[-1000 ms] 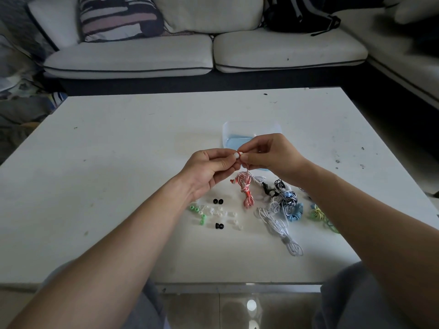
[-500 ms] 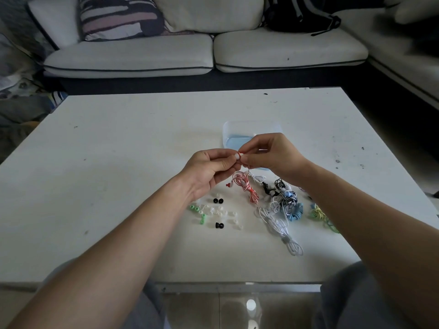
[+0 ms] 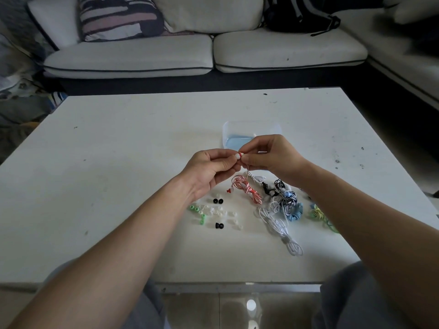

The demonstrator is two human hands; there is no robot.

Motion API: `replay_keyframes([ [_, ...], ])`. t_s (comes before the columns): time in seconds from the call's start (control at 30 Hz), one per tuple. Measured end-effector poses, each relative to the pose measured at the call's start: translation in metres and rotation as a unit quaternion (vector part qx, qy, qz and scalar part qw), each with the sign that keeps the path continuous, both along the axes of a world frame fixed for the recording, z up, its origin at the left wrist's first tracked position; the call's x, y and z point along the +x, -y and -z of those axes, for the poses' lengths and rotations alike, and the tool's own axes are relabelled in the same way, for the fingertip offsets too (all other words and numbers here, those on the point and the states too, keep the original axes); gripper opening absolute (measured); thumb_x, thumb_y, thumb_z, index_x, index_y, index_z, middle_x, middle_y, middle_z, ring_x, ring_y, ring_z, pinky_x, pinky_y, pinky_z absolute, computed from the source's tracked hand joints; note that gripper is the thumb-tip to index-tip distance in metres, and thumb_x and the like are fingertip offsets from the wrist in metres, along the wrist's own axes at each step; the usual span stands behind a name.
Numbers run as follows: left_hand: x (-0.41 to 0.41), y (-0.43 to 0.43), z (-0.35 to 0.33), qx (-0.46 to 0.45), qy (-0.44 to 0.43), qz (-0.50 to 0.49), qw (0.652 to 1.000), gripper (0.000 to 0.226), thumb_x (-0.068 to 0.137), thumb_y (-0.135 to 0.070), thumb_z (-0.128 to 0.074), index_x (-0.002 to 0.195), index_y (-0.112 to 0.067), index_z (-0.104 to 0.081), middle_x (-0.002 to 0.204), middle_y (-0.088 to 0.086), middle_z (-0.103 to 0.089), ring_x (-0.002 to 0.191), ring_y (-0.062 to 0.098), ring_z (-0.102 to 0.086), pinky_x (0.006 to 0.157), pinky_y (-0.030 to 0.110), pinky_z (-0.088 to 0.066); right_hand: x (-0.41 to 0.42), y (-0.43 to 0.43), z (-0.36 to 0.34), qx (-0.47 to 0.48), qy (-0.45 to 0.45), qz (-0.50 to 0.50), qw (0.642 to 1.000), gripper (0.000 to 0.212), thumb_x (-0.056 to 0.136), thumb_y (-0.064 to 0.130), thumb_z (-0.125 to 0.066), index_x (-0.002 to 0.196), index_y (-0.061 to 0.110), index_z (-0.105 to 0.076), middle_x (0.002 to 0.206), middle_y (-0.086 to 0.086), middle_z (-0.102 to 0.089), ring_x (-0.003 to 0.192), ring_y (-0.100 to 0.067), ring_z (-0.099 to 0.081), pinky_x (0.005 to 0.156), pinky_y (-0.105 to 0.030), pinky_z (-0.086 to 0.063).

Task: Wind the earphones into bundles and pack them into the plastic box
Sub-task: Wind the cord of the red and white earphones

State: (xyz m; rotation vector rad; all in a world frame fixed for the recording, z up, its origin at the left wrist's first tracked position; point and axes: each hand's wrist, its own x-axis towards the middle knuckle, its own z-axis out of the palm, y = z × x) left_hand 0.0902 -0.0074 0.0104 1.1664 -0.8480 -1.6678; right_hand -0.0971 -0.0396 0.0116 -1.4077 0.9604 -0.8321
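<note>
Tilted over since before, red-striped earphones point(image 3: 247, 189) rest on our scuffed white table point(image 3: 118, 150); left hand point(image 3: 209, 169) and right hand point(image 3: 273, 157) pinch one earbud point(image 3: 239, 155); sofa point(image 3: 166, 58) beyond.

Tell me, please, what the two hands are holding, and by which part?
The left hand and right hand both pinch the red-and-white striped earphones by one earbud.

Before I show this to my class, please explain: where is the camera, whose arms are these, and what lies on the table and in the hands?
No machine here: a person works bare-handed, filmed by a head-worn camera looking down. The left hand and right hand together pinch a red-and-white earbud; its cord hangs to a wound bundle on the white table. Nearby lie tangled earphones, loose ear tips and a clear plastic box.
</note>
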Motion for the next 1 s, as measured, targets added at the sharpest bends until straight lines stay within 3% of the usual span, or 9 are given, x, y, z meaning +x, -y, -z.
replay_keyframes([
  [0.23,-0.002,0.001,-0.002,-0.022,0.058,0.001,0.998,0.005,0.086,-0.01,-0.072,0.088,-0.015,-0.072,0.084,0.004,-0.074,0.073,0.013,-0.067,0.068,0.02,-0.056,0.0,0.002,-0.004,0.031,0.012,-0.015,0.999,0.005,0.088,0.004,-0.071,0.092,0.006,-0.069,0.075,-0.003,-0.068,0.074,-0.019,-0.064,0.076,-0.031,-0.056],
  [0.4,0.0,0.001,-0.005,-0.016,0.042,0.019,0.999,0.012,0.077,-0.019,-0.076,0.089,-0.017,-0.074,0.086,0.002,-0.074,0.076,0.014,-0.066,0.07,0.023,-0.054,-0.002,0.001,-0.012,0.075,0.067,-0.038,0.994,0.008,0.088,-0.003,-0.066,0.094,0.001,-0.064,0.078,-0.009,-0.069,0.069,-0.018,-0.064,0.07,-0.027,-0.056],
  [0.5,0.002,0.002,-0.004,-0.012,0.068,0.004,0.998,0.008,0.088,-0.025,-0.071,0.092,-0.018,-0.072,0.084,-0.002,-0.073,0.076,0.014,-0.065,0.068,0.024,-0.051,-0.004,0.001,-0.017,0.089,0.086,-0.036,0.992,0.008,0.087,-0.002,-0.066,0.091,0.004,-0.063,0.088,-0.012,-0.071,0.067,-0.018,-0.063,0.07,-0.027,-0.056],
  [0.6,0.002,0.005,0.004,-0.028,0.18,-0.018,0.983,0.009,0.093,-0.026,-0.066,0.098,-0.021,-0.072,0.09,-0.005,-0.071,0.082,0.013,-0.062,0.071,0.023,-0.049,-0.005,0.001,-0.023,0.094,0.115,-0.032,0.988,0.014,0.08,-0.001,-0.072,0.086,0.006,-0.061,0.093,-0.013,-0.072,0.064,-0.017,-0.061,0.069,-0.028,-0.054],
  [0.7,0.001,0.005,0.014,-0.027,0.271,0.031,0.962,0.023,0.092,-0.017,-0.065,0.112,-0.026,-0.07,0.107,-0.006,-0.069,0.094,0.013,-0.061,0.078,0.024,-0.048,-0.006,0.0,-0.028,0.098,0.146,-0.023,0.984,0.019,0.076,0.001,-0.075,0.085,0.008,-0.06,0.09,-0.011,-0.071,0.062,-0.017,-0.06,0.067,-0.026,-0.053],
  [0.83,-0.007,-0.001,0.021,0.006,0.24,0.106,0.965,0.041,0.088,-0.005,-0.06,0.124,-0.026,-0.063,0.118,0.006,-0.068,0.1,0.02,-0.067,0.09,0.029,-0.052,-0.006,-0.003,-0.031,0.112,0.175,-0.024,0.978,0.018,0.077,0.004,-0.069,0.093,0.011,-0.062,0.089,-0.009,-0.07,0.064,-0.018,-0.061,0.065,-0.026,-0.053],
  [1.0,-0.015,-0.001,0.022,-0.01,0.156,0.075,0.985,0.021,0.089,-0.003,-0.066,0.11,-0.004,-0.068,0.089,0.016,-0.07,0.087,0.021,-0.066,0.095,0.033,-0.053,-0.01,-0.003,-0.033,0.119,0.199,-0.044,0.972,0.023,0.08,0.001,-0.065,0.102,0.01,-0.065,0.087,-0.006,-0.068,0.066,-0.018,-0.063,0.068,-0.026,-0.055],
])
